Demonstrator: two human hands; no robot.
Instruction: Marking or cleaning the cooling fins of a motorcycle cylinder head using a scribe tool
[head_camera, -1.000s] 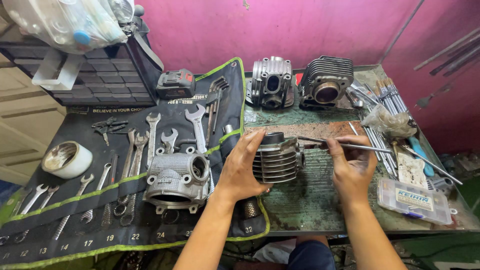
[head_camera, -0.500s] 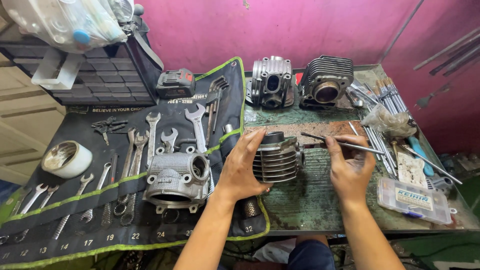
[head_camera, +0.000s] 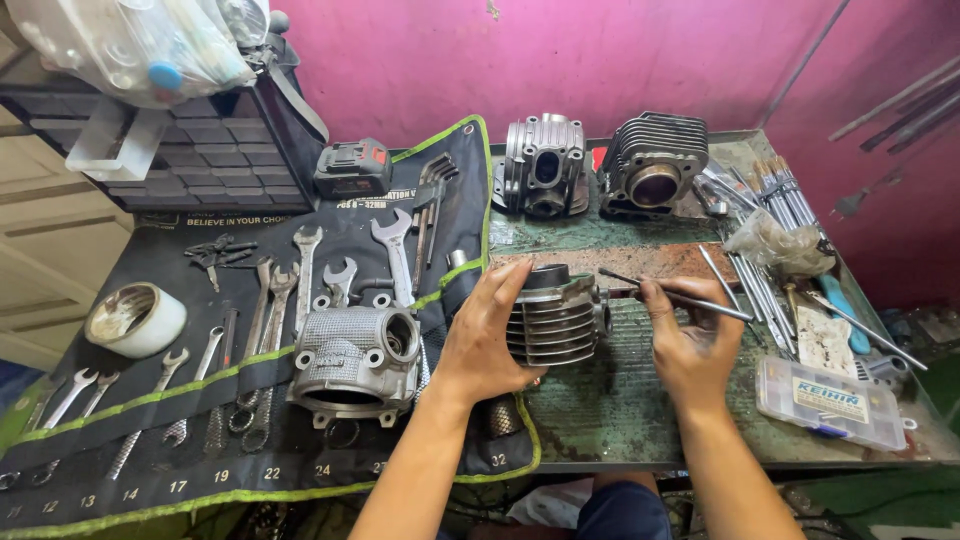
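My left hand (head_camera: 487, 338) grips the left side of a finned grey engine cylinder (head_camera: 556, 318) that rests on the worn green bench top (head_camera: 640, 420). My right hand (head_camera: 686, 343) sits just right of the cylinder and pinches a thin metal rod (head_camera: 676, 295) between its fingers. The rod slants from the cylinder's top right edge out toward the right. A dark sleeve rises from the cylinder's top.
A silver crankcase casting (head_camera: 355, 362) lies on a black tool roll (head_camera: 250, 340) with several wrenches. Two more engine parts (head_camera: 545, 165), (head_camera: 652, 165) stand at the back. A clear parts box (head_camera: 833, 402), loose rods (head_camera: 760, 290), a tape roll (head_camera: 135, 320) and a battery pack (head_camera: 352, 168) lie around.
My right hand has pulled the thin rod slightly back and tilted it; my left hand stays clamped on the cylinder, which has not moved.
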